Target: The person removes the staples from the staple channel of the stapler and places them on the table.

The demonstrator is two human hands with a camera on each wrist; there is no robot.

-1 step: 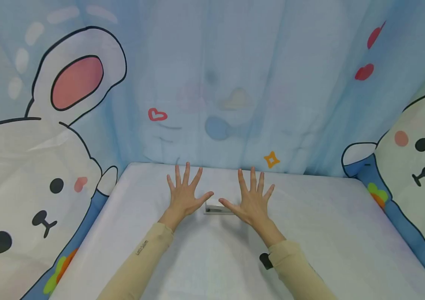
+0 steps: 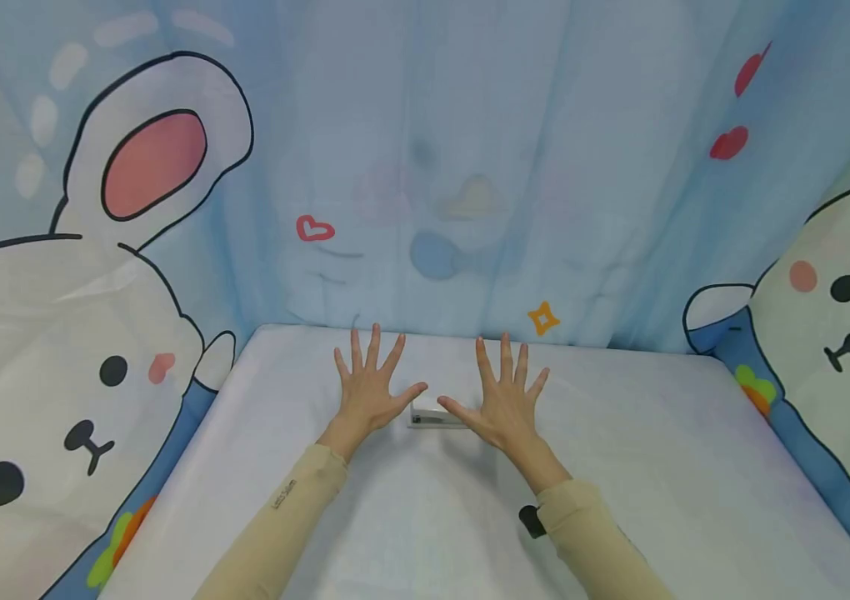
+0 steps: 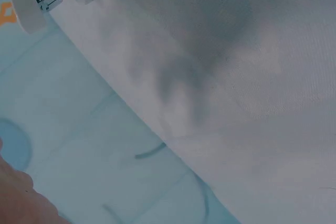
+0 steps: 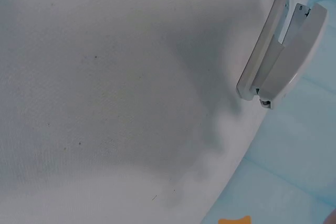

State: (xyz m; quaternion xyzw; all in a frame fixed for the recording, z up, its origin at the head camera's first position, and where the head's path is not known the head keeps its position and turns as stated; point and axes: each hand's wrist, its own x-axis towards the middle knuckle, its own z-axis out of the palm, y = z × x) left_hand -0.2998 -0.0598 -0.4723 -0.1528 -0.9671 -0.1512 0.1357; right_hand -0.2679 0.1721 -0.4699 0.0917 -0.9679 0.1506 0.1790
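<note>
A white stapler (image 2: 436, 419) lies on the white-covered table, partly hidden behind the thumbs in the head view. Its long body (image 4: 294, 56) shows whole in the right wrist view, with the top arm raised apart from the base. Only one end of the stapler (image 3: 25, 3) enters the left wrist view. My left hand (image 2: 369, 393) hovers left of it, fingers spread wide and holding nothing. To the right, my right hand (image 2: 503, 407) is likewise spread and bare, its thumb pointing at the left thumb. Both hands cast soft shadows on the cloth.
The white table (image 2: 657, 450) ends at the back against a blue printed curtain (image 2: 365, 150). Cartoon bear and rabbit prints cover the cloth on both sides. A small black piece (image 2: 532, 522) sits by the right sleeve cuff (image 2: 571, 504).
</note>
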